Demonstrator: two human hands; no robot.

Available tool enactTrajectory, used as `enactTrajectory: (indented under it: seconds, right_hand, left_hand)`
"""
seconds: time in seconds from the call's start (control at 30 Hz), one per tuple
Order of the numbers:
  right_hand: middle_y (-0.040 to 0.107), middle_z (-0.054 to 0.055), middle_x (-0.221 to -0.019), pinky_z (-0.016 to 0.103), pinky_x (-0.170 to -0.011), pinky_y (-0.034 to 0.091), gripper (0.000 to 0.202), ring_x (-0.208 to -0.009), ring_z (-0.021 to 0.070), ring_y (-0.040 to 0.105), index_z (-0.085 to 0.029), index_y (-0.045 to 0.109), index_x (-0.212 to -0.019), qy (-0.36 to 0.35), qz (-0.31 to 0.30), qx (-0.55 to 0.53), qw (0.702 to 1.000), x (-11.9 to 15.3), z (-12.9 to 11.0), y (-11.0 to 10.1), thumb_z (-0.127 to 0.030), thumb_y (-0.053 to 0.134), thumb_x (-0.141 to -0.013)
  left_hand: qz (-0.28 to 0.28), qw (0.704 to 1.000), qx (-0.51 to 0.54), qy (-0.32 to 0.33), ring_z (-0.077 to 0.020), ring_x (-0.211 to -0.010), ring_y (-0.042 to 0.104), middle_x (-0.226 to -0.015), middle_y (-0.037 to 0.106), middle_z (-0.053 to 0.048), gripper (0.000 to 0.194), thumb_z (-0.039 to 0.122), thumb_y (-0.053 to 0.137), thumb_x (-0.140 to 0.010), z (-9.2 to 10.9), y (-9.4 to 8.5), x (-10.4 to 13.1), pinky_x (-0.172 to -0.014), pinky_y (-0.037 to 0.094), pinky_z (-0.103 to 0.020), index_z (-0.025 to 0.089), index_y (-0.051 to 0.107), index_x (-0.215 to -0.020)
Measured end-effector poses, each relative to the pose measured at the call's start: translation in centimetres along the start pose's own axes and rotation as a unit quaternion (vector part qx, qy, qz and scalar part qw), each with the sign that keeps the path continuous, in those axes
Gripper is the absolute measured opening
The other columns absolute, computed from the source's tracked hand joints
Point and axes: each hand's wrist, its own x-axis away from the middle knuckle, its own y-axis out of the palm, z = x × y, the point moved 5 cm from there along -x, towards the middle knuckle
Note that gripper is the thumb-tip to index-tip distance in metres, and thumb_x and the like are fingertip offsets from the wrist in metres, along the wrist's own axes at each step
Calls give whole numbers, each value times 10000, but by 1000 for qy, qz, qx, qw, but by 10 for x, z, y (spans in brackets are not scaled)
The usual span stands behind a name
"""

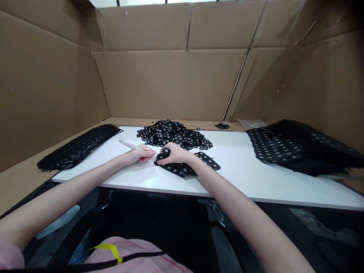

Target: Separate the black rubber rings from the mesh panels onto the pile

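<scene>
My left hand (142,153) is closed around a slim white pen-like tool (128,145), its back end pointing up to the left. The tool's tip is hidden at the fingers. Right beside it, my right hand (176,153) grips a black perforated sheet (178,170) by its left end, thumb and fingers curled over the edge. The sheet lies on the white table (236,178), and pale round holes show across it. Just behind both hands spreads a heap of small black rings (170,132).
On the left lies a long stack of black ring-patterned strips (82,146). More black perforated sheets (290,146) are piled at the right. A small cluster of rings (222,126) sits near the back edge. Cardboard walls (167,83) enclose the table at the back and sides.
</scene>
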Motion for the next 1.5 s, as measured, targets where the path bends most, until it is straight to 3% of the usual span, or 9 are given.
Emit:
enactTrajectory:
  seconds: [0.37, 0.53, 0.8, 1.1, 1.2, 1.3, 1.37, 1.4, 1.5]
  right_hand:
    - [521, -38, -615, 274, -680, 342, 295, -667, 142, 499, -177, 572, -623, -4, 7, 20, 1000, -1, -2, 1, -422, 732, -586]
    - [571, -26, -656, 268, -671, 347, 253, -697, 152, 519, -177, 619, -677, -10, 7, 9, 1000, 0, -4, 0, -378, 736, -579]
    - [593, -19, -676, 275, -689, 373, 299, -712, 158, 541, -174, 640, -703, -22, 2, -7, 1000, -1, -1, 0, -424, 742, -575]
    - [613, 4, -755, 300, -737, 403, 367, -789, 190, 564, -175, 619, -714, -7, 11, -13, 1000, -3, 6, 1, -468, 765, -548]
    - [619, 36, -857, 321, -736, 413, 478, -829, 217, 561, -175, 598, -763, 26, 48, -13, 998, 0, 11, -2, -535, 779, -505]
    - [616, 44, -877, 321, -729, 410, 512, -840, 226, 555, -173, 585, -749, 28, 74, -17, 997, 3, 13, -6, -573, 776, -493]
    - [615, 27, -833, 301, -724, 402, 450, -825, 207, 553, -171, 594, -730, -8, 73, -39, 997, 4, 11, -7, -567, 738, -570]
    - [613, 18, -810, 290, -720, 398, 411, -809, 191, 550, -171, 604, -735, -33, 69, -55, 996, 4, 10, -7, -554, 706, -625]
    - [598, 1, -766, 263, -683, 387, 329, -731, 144, 522, -172, 636, -817, -87, 63, -93, 990, 2, 8, -7, -488, 628, -730]
  left_hand:
    - [-44, 998, -4, -38, -69, -426, 246, -405, 315, 23, 516, 442, 533, -840, 1, 0, -4, -476, 151, -287, 154, 368, -445]
    - [-75, 996, -1, -57, -68, -413, 236, -388, 318, 19, 506, 433, 524, -837, -1, 3, -5, -464, 158, -285, 155, 374, -442]
    - [-37, 999, -17, -19, -76, -460, 288, -430, 333, 18, 509, 430, 511, -857, -2, 4, 8, -490, 198, -271, 149, 372, -456]
    - [-70, 997, -41, -18, -77, -484, 285, -476, 336, 23, 500, 456, 505, -861, 3, 8, 14, -489, 205, -258, 146, 376, -490]
    - [-22, 999, -13, -30, -77, -433, 259, -425, 340, 17, 499, 487, 471, -859, -4, -8, 13, -453, 158, -263, 148, 428, -496]
    - [96, 995, -26, -11, -82, -425, 264, -443, 339, 31, 474, 536, 402, -869, -9, -47, 11, -454, 163, -247, 148, 509, -618]
    - [131, 983, -125, -5, -96, -476, 336, -510, 417, 36, 392, 516, 435, -868, -12, -73, 9, -494, 220, -225, 154, 585, -871]
    - [156, 968, -195, -5, -102, -513, 377, -534, 439, 35, 357, 498, 477, -851, -14, -88, 8, -525, 252, -219, 162, 583, -908]
    - [187, 892, -410, -23, -119, -595, 433, -605, 501, 20, 268, 427, 557, -804, -24, -126, 3, -603, 277, -220, 179, 608, -891]
